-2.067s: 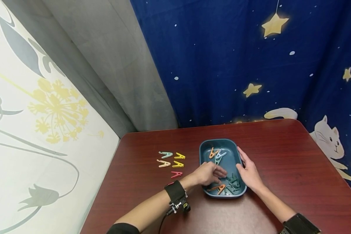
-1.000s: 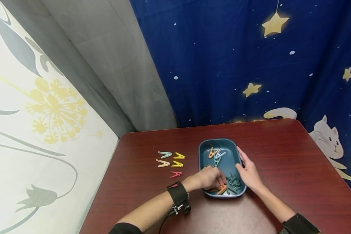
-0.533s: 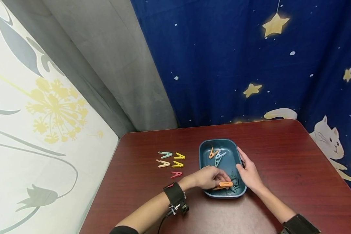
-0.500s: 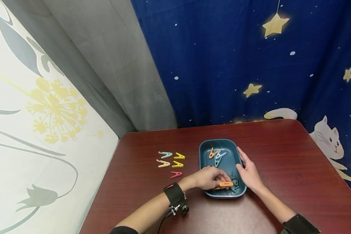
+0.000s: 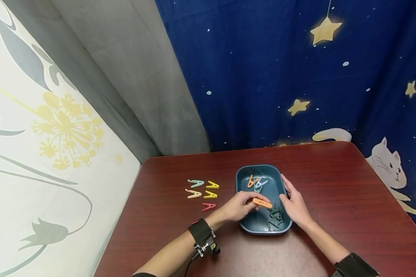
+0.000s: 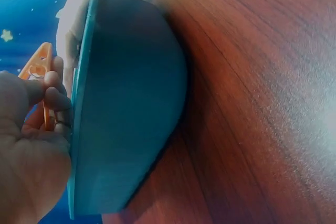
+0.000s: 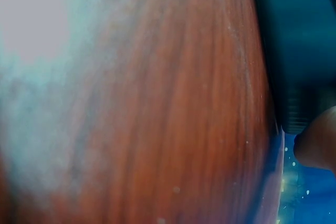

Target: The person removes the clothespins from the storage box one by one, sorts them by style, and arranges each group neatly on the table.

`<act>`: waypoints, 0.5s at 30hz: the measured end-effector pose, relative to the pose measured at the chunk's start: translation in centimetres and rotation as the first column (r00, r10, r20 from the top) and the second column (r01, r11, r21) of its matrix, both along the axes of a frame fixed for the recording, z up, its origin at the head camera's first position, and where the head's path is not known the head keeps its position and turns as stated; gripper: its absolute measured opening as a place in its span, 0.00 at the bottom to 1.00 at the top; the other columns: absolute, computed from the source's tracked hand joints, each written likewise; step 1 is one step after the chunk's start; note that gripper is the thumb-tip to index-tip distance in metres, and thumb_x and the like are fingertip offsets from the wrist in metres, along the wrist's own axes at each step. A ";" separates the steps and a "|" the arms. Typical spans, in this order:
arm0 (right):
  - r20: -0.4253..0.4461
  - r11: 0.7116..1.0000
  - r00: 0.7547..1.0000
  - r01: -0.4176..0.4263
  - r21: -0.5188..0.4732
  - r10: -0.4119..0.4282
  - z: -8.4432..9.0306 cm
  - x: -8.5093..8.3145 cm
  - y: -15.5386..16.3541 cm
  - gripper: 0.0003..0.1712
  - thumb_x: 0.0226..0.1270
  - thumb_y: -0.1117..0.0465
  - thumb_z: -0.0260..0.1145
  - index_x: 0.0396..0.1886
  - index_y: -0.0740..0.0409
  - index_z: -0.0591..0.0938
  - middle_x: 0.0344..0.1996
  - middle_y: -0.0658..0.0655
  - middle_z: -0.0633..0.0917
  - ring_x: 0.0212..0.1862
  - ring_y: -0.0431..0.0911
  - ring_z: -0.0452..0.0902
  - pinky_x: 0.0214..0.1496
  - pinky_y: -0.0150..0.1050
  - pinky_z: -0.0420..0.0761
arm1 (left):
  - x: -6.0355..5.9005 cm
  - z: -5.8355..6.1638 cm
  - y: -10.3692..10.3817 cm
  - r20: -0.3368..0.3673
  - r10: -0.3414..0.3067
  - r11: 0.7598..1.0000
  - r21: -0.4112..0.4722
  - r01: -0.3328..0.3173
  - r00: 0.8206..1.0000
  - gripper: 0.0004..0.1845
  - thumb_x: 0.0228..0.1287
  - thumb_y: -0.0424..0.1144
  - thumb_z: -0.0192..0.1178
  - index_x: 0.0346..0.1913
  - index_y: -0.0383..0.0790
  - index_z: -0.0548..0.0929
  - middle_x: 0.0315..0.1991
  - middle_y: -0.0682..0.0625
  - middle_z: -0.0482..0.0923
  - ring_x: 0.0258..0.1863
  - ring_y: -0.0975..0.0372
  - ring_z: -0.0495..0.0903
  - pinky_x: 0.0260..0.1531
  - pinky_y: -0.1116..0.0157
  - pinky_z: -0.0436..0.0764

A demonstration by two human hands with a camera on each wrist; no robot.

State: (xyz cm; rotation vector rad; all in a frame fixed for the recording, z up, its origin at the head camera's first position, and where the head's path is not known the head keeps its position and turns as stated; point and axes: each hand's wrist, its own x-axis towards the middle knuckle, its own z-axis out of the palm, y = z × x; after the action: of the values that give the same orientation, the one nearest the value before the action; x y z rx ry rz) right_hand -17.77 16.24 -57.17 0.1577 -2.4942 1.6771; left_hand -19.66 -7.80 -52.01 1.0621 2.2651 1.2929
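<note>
I log the clip pinched in the left hand as orange. The tray under it reads dark teal. Beyond the fingertips inside it: one orange clip and one pale blue clip; by the right hand, dark green clips. Left of the left hand I note a mint clip, two yellow clips, a cream clip and a red clip. The table is reddish-brown woodgrain. The curtain is navy with yellow stars and white cats.
</note>
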 end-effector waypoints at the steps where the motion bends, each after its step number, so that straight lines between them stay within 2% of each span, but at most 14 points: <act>1: -0.003 1.000 1.000 -0.001 -0.004 0.001 0.0 0.0 0.0 0.41 0.76 0.75 0.54 0.86 0.60 0.58 0.80 0.68 0.64 0.76 0.66 0.64 0.68 0.22 0.62 | 0.0 0.0 -0.1 0.011 0.004 1.000 0.018 -0.004 1.000 0.17 0.82 0.28 0.55 0.61 0.45 0.88 0.45 0.43 0.87 0.36 0.56 0.81 0.33 0.73 0.78; 4: -0.004 1.000 1.000 -0.004 -0.008 0.004 0.0 -0.1 0.0 0.41 0.76 0.75 0.54 0.86 0.59 0.58 0.80 0.69 0.64 0.76 0.66 0.64 0.60 0.13 0.57 | -0.1 0.1 -0.6 0.022 0.019 0.999 0.037 -0.020 1.000 0.18 0.82 0.29 0.55 0.64 0.47 0.87 0.48 0.47 0.86 0.34 0.56 0.78 0.33 0.73 0.76; 8: 0.005 1.000 1.000 -0.008 -0.010 0.008 0.0 -0.1 -0.1 0.41 0.76 0.75 0.54 0.86 0.58 0.57 0.81 0.68 0.62 0.77 0.66 0.63 0.58 0.12 0.57 | -0.4 0.4 -1.4 0.007 0.060 0.997 0.040 -0.060 0.998 0.20 0.83 0.30 0.54 0.68 0.49 0.85 0.50 0.54 0.84 0.31 0.55 0.75 0.31 0.72 0.74; 11: 0.010 1.000 1.000 -0.005 -0.013 0.005 0.0 -0.1 -0.1 0.41 0.76 0.75 0.54 0.86 0.58 0.57 0.81 0.68 0.62 0.77 0.65 0.63 0.58 0.12 0.57 | -0.7 0.7 -2.1 -0.009 0.098 0.994 0.056 -0.098 0.995 0.21 0.83 0.30 0.53 0.70 0.50 0.84 0.54 0.56 0.84 0.37 0.54 0.78 0.35 0.72 0.75; 15: -0.014 1.000 1.000 0.000 -0.020 0.000 -0.1 -0.1 -0.1 0.41 0.75 0.76 0.54 0.86 0.60 0.58 0.80 0.69 0.64 0.76 0.66 0.64 0.58 0.11 0.58 | -1.1 1.2 -3.2 -0.052 0.166 0.983 0.090 -0.161 0.985 0.21 0.81 0.28 0.56 0.69 0.48 0.84 0.61 0.54 0.85 0.48 0.62 0.81 0.46 0.71 0.78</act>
State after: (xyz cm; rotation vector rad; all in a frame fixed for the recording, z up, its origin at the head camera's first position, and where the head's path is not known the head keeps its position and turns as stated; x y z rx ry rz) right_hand -17.83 16.18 -57.30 0.1664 -2.4663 1.6946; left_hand -20.78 -10.95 -50.86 0.9709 2.4037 1.4529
